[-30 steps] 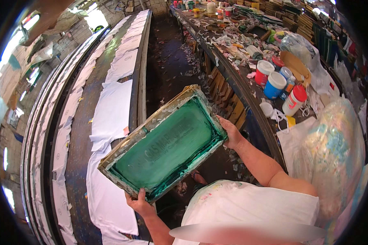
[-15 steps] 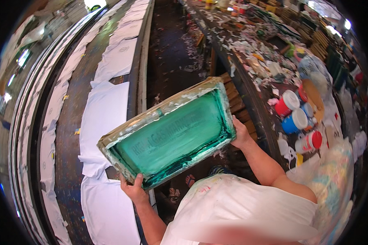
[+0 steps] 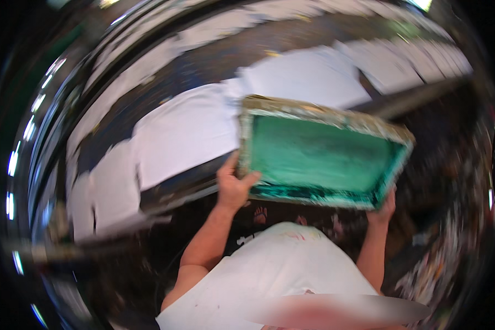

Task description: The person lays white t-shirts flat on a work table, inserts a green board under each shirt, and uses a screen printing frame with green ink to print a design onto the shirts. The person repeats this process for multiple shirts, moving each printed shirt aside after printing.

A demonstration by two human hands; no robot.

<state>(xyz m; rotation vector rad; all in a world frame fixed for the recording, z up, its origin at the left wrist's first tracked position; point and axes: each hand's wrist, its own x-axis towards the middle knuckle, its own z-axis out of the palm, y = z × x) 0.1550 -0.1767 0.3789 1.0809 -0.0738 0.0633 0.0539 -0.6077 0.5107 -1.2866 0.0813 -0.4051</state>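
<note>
Between my two hands I carry a screen printing frame [image 3: 324, 159]. Its mesh is green, dark ink lines the inner edges, and worn tape covers the rim. My left hand [image 3: 235, 184] grips the frame's left end with the thumb over the rim. At the lower right corner my right hand [image 3: 384, 209] holds on, its fingers mostly hidden behind the frame. Just beyond the frame, white shirts [image 3: 190, 132] lie spread along a long dark table [image 3: 203, 69].
More white fabric pieces [image 3: 388, 63] run along the table to the far right, with another row behind. Below me, feet [image 3: 260, 214] show on the dark floor. Blurred scraps [image 3: 434, 264] are at the lower right.
My body and view have swung left toward the table of shirts. The frame has stayed in both hands and now tilts the other way, its right end lower. The paint tubs have left the view.
</note>
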